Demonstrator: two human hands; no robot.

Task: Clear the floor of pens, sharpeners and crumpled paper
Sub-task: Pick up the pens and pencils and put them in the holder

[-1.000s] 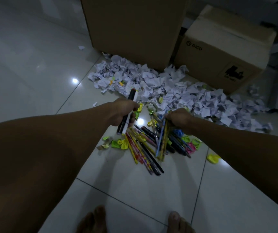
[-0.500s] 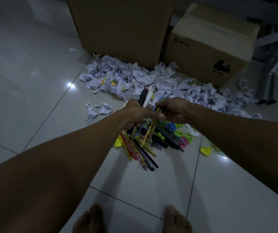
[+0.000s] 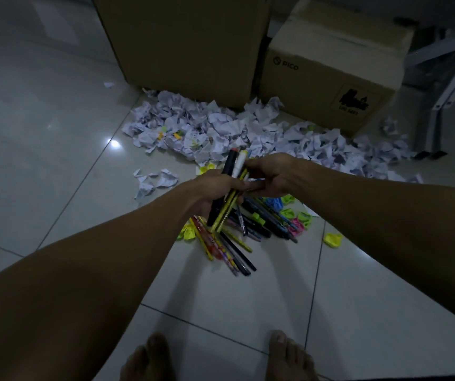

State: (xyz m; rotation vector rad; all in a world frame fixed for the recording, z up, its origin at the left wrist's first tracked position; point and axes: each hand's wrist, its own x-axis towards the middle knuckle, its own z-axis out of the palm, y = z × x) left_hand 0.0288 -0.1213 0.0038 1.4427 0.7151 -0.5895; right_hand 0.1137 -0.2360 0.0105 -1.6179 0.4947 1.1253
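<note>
My left hand grips a bundle of pens, black, white and yellow, held above the floor. My right hand meets it from the right and pinches the same bundle near the tops. Below them a pile of pens and pencils lies on the tiles. Small yellow, green and pink sharpeners are scattered around the pile. A wide heap of crumpled paper spreads along the floor behind the hands, and a small clump of paper lies apart at the left.
A tall cardboard box and a lower box marked PICO stand behind the paper. A metal frame leg stands at the right. My bare feet are at the bottom edge. Grey tiled floor stretches to the left.
My right hand lifted a few pens off the pile and brought them to the left hand. Both hands now hold one bundle together, higher above the floor.
</note>
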